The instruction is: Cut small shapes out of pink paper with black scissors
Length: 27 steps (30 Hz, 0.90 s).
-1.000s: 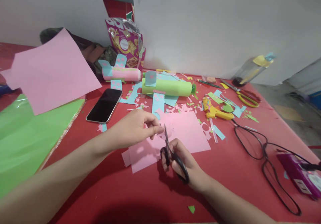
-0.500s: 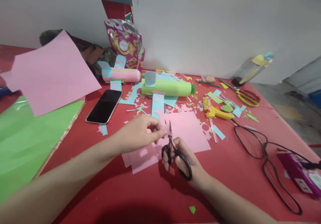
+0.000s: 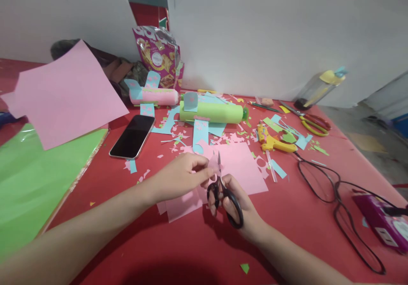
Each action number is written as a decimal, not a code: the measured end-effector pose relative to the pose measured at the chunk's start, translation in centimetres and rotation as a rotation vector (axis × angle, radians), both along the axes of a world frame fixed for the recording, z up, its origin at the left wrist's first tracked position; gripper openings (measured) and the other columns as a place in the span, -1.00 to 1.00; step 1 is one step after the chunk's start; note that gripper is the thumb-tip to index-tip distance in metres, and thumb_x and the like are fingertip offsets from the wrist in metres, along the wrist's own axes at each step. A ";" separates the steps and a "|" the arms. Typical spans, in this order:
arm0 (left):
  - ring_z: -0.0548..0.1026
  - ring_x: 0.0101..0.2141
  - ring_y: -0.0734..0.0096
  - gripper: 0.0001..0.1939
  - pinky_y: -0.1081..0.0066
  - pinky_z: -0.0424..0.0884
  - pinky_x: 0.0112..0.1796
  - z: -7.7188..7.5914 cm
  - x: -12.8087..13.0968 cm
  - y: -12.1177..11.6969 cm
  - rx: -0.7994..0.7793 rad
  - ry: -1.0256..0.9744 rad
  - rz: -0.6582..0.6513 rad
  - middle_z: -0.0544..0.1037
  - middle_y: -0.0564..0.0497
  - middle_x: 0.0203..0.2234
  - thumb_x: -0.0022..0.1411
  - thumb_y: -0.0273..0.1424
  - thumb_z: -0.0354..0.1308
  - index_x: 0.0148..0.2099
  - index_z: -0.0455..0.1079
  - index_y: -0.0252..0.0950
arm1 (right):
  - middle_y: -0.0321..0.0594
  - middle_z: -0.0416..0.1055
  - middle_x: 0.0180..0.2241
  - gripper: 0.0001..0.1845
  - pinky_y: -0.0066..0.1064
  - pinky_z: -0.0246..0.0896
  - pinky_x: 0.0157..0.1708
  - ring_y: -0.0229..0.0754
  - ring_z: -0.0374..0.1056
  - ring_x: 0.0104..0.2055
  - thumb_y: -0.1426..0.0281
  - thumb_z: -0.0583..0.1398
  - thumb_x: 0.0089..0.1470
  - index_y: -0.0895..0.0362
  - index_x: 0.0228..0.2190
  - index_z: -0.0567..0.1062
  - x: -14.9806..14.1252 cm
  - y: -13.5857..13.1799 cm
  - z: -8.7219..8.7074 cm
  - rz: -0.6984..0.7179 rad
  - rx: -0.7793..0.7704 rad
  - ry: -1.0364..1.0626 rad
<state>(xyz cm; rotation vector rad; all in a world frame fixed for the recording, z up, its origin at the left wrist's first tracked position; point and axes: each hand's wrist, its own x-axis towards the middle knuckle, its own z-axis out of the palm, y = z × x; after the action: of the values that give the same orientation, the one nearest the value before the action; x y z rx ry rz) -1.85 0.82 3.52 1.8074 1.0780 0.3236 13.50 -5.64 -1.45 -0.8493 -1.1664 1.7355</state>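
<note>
Black scissors, right hand — red tabletop between hand and cord.

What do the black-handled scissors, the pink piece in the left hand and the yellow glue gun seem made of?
Black-handled scissors: metal blades, judging by the grey sheen; handles probably smooth plastic, shiny along the loops.
Pink piece: likely matte paper, being thin with no gloss.
Yellow glue gun: probably moulded plastic, from its even bright colour; exact finish unclear.

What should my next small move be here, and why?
Perhaps gently close the black-handled metal scissors in the right hand: their blades look parted, and the small pink paper piece pinched by the left hand overlaps them in view.
</note>
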 end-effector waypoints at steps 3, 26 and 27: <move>0.32 -0.51 0.51 -0.65 0.52 0.18 -0.45 0.0 0.0 0.1 0.022 -0.016 -0.006 0.35 0.10 -0.61 0.17 -0.32 -0.16 -0.60 0.19 -0.32 | -0.36 0.18 -0.53 -0.64 -0.43 0.05 -0.49 -0.33 0.15 -0.53 0.10 0.12 -0.07 0.07 -0.44 0.12 0.0 -0.1 0.0 -0.003 0.001 0.003; 0.30 -0.54 0.53 -0.70 0.55 0.20 -0.46 0.2 0.0 0.0 0.039 -0.068 0.030 0.35 0.11 -0.64 0.14 -0.38 -0.10 -0.61 0.20 -0.32 | -0.37 0.19 -0.52 -0.66 -0.45 0.05 -0.48 -0.34 0.15 -0.52 0.12 0.13 -0.07 0.07 -0.44 0.12 -0.1 -0.2 -0.2 -0.025 0.004 0.011; 0.30 -0.54 0.53 -0.70 0.54 0.20 -0.46 0.2 0.0 0.0 0.044 -0.067 0.024 0.35 0.11 -0.64 0.14 -0.38 -0.10 -0.61 0.20 -0.32 | -0.37 0.19 -0.52 -0.66 -0.44 0.06 -0.48 -0.34 0.15 -0.52 0.12 0.13 -0.06 0.07 -0.43 0.12 -0.1 -0.2 -0.1 -0.027 0.005 0.007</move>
<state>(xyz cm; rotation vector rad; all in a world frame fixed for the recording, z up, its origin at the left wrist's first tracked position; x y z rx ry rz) -1.81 0.86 3.67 1.8102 1.0542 0.4224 13.38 -5.88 -1.60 -0.8520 -1.1490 1.7115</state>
